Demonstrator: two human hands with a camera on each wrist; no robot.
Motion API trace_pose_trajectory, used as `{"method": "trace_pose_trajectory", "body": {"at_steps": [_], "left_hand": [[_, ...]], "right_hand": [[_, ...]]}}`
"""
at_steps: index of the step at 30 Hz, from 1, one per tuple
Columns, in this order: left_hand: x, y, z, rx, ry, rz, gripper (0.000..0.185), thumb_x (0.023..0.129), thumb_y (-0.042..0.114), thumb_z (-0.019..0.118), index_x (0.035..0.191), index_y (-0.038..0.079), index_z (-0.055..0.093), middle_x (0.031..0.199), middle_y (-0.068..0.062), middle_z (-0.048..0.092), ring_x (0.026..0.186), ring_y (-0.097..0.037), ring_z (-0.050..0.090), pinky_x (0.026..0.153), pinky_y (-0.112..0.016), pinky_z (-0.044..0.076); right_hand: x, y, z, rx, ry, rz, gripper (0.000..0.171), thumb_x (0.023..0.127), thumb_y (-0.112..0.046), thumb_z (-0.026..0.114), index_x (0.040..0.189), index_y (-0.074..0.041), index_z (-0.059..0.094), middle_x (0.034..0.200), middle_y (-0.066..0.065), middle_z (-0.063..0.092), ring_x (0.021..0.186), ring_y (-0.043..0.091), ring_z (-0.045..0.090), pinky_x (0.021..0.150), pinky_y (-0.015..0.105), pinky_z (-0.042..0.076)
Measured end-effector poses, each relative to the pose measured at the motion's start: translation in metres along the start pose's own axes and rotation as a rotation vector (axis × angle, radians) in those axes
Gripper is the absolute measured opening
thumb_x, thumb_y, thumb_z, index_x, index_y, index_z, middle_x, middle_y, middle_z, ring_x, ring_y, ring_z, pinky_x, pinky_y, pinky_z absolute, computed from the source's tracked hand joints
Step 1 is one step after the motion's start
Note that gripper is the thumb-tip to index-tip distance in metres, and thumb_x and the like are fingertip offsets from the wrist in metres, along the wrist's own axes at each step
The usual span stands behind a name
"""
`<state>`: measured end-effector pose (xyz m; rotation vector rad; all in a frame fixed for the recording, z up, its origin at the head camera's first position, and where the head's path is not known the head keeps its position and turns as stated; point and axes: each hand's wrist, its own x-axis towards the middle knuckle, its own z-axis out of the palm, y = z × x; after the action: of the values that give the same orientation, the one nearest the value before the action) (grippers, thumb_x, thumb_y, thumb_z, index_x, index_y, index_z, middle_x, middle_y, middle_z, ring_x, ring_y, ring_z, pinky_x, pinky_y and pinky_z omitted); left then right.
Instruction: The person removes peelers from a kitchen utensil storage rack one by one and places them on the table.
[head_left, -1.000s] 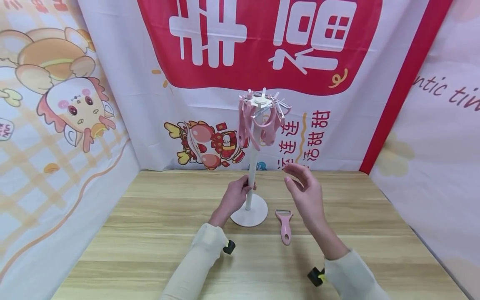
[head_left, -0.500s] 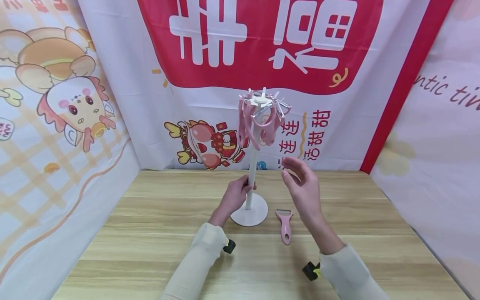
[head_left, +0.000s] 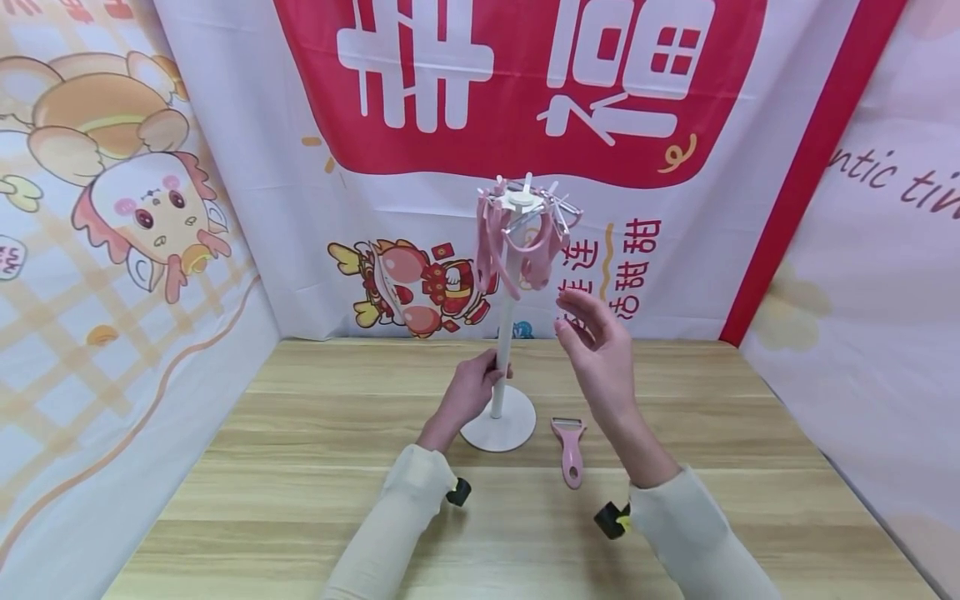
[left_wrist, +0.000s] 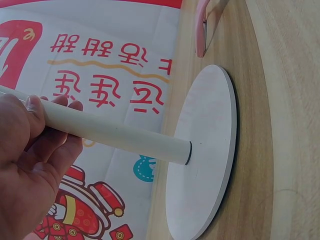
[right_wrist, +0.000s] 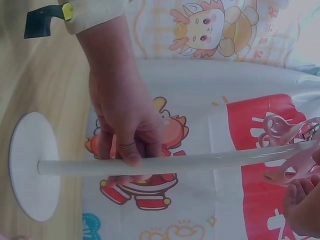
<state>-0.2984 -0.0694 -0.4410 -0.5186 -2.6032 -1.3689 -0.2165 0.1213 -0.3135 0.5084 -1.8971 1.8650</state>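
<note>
Stand (head_left: 506,327) upright, long axis vert., hung pink peelers (head_left: 491,246) round its top. L hand (head_left: 472,387) curled round its lower pole. R hand (head_left: 606,354), holding nothing, fingers loosely bent w/ gap to thumb, R of stand, nearer the peelers. Loose peeler (head_left: 572,454) on table (head_left: 300,467), R of stand, lying fore-aft.

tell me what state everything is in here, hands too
white stand: upright on the table, loaded at its top
hung pink peelers: hanging around the stand's top, clear of the table
loose pink peeler: lying on the table, blade end away from the person
left hand: gripping the stand
right hand: raised above the table, fingers bent, holding nothing
back cloth: hanging, lightly creased
</note>
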Motion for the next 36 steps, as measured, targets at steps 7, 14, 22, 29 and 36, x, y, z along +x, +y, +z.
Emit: {"method": "trace_pose_trajectory", "body": {"at_steps": [7, 14, 22, 29, 36], "left_hand": [[-0.001, 0.002, -0.001, 0.018, 0.005, 0.014, 0.013, 0.103, 0.011, 0.052, 0.108, 0.011, 0.064, 0.097, -0.003, 0.070, 0.108, -0.025, 0.068, 0.100, -0.048, 0.055], [-0.001, 0.001, -0.002, 0.002, 0.002, 0.025, 0.014, 0.103, 0.011, 0.052, 0.110, 0.008, 0.064, 0.098, -0.003, 0.070, 0.109, -0.025, 0.067, 0.102, -0.050, 0.053], [-0.001, 0.000, -0.001, -0.037, -0.014, -0.003, 0.017, 0.103, 0.013, 0.052, 0.115, 0.007, 0.063, 0.099, -0.003, 0.071, 0.108, -0.025, 0.067, 0.104, -0.053, 0.051], [-0.001, 0.000, -0.001, -0.037, -0.019, -0.006, 0.017, 0.103, 0.015, 0.053, 0.115, 0.009, 0.063, 0.099, -0.003, 0.071, 0.107, -0.025, 0.067, 0.104, -0.053, 0.051], [0.000, 0.000, -0.002, -0.024, -0.019, -0.001, 0.014, 0.103, 0.015, 0.053, 0.112, 0.012, 0.064, 0.098, -0.001, 0.070, 0.106, -0.023, 0.067, 0.104, -0.051, 0.052]], "right_hand": [[0.009, -0.007, 0.005, -0.025, 0.005, -0.046, 0.041, 0.096, -0.006, 0.063, 0.137, -0.004, 0.055, 0.135, 0.007, 0.062, 0.127, 0.019, 0.058, 0.105, 0.022, 0.050], [0.019, -0.010, 0.009, -0.061, 0.016, -0.070, 0.041, 0.096, -0.008, 0.065, 0.136, -0.006, 0.056, 0.136, 0.008, 0.062, 0.125, 0.016, 0.059, 0.106, 0.030, 0.051], [0.030, -0.007, 0.014, -0.101, 0.024, -0.063, 0.044, 0.095, -0.012, 0.067, 0.138, -0.009, 0.056, 0.138, 0.007, 0.060, 0.126, 0.016, 0.058, 0.108, 0.034, 0.050], [0.038, -0.002, 0.021, -0.104, 0.025, -0.035, 0.047, 0.092, -0.013, 0.071, 0.135, -0.008, 0.054, 0.135, 0.009, 0.059, 0.126, 0.020, 0.058, 0.110, 0.038, 0.049], [0.043, 0.002, 0.028, -0.096, 0.035, -0.044, 0.043, 0.091, -0.018, 0.074, 0.128, -0.005, 0.056, 0.124, 0.011, 0.062, 0.114, 0.021, 0.061, 0.103, 0.041, 0.054]]}}
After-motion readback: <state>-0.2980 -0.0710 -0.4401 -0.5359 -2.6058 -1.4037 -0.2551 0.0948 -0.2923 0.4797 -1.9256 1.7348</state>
